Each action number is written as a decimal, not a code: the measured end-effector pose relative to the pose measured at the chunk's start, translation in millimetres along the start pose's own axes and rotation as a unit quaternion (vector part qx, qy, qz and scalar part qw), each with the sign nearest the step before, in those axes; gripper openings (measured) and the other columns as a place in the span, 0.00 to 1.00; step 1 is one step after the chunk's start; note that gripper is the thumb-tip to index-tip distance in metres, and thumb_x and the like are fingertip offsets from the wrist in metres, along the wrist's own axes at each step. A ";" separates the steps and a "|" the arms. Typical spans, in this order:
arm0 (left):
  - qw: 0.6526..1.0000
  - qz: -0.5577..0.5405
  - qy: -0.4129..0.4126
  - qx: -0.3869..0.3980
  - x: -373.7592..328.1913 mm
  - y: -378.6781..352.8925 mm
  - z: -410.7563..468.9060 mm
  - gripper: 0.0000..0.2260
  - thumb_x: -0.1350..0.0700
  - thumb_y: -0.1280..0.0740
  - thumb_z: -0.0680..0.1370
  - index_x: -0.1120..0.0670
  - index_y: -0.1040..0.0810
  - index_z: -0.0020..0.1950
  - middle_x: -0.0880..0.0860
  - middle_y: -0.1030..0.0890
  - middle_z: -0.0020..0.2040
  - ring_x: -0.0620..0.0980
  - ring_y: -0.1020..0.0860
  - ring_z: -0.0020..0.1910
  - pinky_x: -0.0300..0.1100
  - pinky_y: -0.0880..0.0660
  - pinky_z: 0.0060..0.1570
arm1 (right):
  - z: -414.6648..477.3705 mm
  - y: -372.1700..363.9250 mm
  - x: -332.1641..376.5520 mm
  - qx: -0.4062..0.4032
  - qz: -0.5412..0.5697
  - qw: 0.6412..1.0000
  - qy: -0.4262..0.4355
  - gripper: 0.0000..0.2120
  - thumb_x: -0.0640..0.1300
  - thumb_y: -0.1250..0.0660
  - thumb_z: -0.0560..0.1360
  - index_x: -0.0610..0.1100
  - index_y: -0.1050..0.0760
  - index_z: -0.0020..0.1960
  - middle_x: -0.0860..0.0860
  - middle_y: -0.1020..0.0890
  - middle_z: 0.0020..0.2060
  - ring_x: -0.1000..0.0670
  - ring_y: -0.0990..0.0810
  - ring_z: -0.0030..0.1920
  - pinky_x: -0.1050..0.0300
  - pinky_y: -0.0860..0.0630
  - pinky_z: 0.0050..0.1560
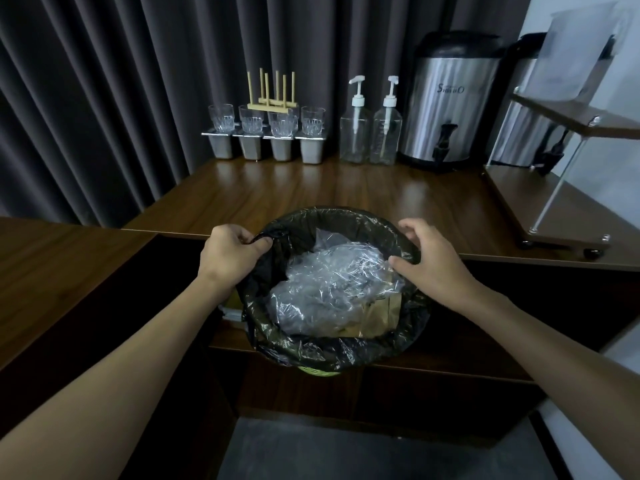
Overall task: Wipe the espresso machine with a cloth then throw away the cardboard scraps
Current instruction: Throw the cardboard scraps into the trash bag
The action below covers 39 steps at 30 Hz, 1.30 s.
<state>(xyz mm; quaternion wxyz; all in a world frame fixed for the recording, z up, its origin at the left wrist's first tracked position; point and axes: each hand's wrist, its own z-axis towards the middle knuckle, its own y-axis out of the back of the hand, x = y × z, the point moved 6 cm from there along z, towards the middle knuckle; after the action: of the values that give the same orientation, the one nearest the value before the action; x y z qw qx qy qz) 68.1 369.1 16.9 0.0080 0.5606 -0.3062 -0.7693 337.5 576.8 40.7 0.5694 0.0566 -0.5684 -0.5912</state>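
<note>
A waste bin lined with a black plastic bag [332,351] is held up in front of the wooden counter. My left hand [232,254] grips the bag's rim at the bin's left side. My right hand [429,258] is at the right rim, thumb touching the bag and fingers loosely curled above it. Inside lie crumpled clear plastic [332,282] and brown cardboard scraps [377,317] beneath it. The bin's green base [317,371] peeks out below the bag. No espresso machine or cloth is in view.
On the counter [311,188] stand four glasses on steel containers [266,140], a wooden rack [273,95], two pump bottles [370,133] and a steel dispenser [450,105]. A small shelf stand [568,188] is at right. Dark curtains hang behind.
</note>
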 end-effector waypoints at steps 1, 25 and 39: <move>1.000 -0.004 0.002 0.006 4.4 -0.5 -1.9 0.19 0.45 0.23 0.70 0.51 0.28 0.27 0.50 0.26 0.26 0.53 0.27 0.28 0.47 0.29 0.33 | -2.1 -2.7 -2.7 -0.001 0.013 1.000 -0.011 0.25 0.43 0.29 0.74 0.47 0.32 0.69 0.50 0.25 0.57 0.51 0.26 0.59 0.60 0.30 0.56; 0.960 -0.087 0.262 0.051 319.3 -112.5 -103.4 0.19 0.72 0.31 0.76 0.60 0.25 0.65 0.54 0.21 0.51 0.53 0.20 0.48 0.29 0.24 0.32 | -76.4 -321.8 -190.8 0.157 0.078 0.970 -0.168 0.28 0.32 0.31 0.73 0.48 0.34 0.70 0.50 0.24 0.53 0.50 0.23 0.46 0.56 0.25 0.47; 0.954 -0.134 0.262 0.053 643.6 -265.5 -154.5 0.15 0.72 0.30 0.74 0.52 0.20 0.51 0.55 0.17 0.55 0.51 0.19 0.56 0.38 0.22 0.48 | -196.8 -624.1 -382.9 0.196 0.068 0.951 -0.229 0.27 0.33 0.29 0.71 0.42 0.32 0.68 0.58 0.27 0.36 0.56 0.25 0.39 0.63 0.31 0.45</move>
<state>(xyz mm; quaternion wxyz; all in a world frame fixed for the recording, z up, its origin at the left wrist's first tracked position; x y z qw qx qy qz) 51.1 284.6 -691.1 -0.0454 0.7779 -0.2557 -0.5722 230.2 555.8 -709.6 0.4403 -0.0079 -0.7907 -0.4252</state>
